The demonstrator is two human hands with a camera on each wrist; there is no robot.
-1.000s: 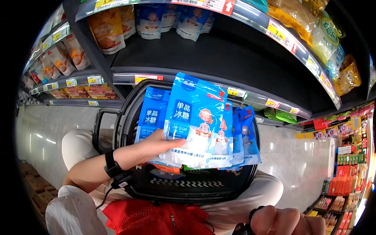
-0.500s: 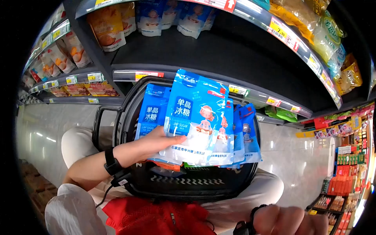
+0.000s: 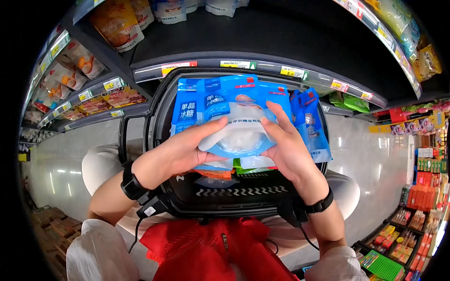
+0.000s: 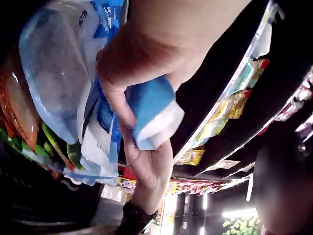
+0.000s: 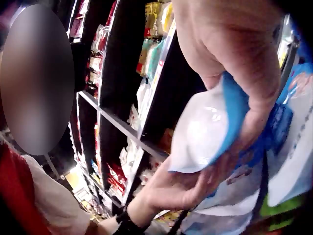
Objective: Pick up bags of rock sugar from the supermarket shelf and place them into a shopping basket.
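Note:
Both hands grip one blue and white sugar pouch (image 3: 241, 126) by its lower sides, above a black basket (image 3: 220, 206). My left hand (image 3: 180, 143) has its thumb on the pouch's front at the left; my right hand (image 3: 293, 147) mirrors it at the right. The pouch leans back, its rounded bottom facing me. In the left wrist view the pouch (image 4: 154, 112) is between the hands; in the right wrist view its white bottom (image 5: 203, 129) shows. Other blue pouches (image 3: 311, 129) stand in the basket, some partly hidden behind the held one.
A dark shelf (image 3: 281, 44) with price tags runs behind the basket, with yellow pouches (image 3: 115, 23) at its upper left. Orange and green packages lie low in the basket. Stacked goods (image 3: 422, 196) stand at the far right, and tiled floor (image 3: 61, 159) shows at the left.
My right hand has come up from the lower right and taken hold of the pouch. The pouch has tipped back, and the view has shifted.

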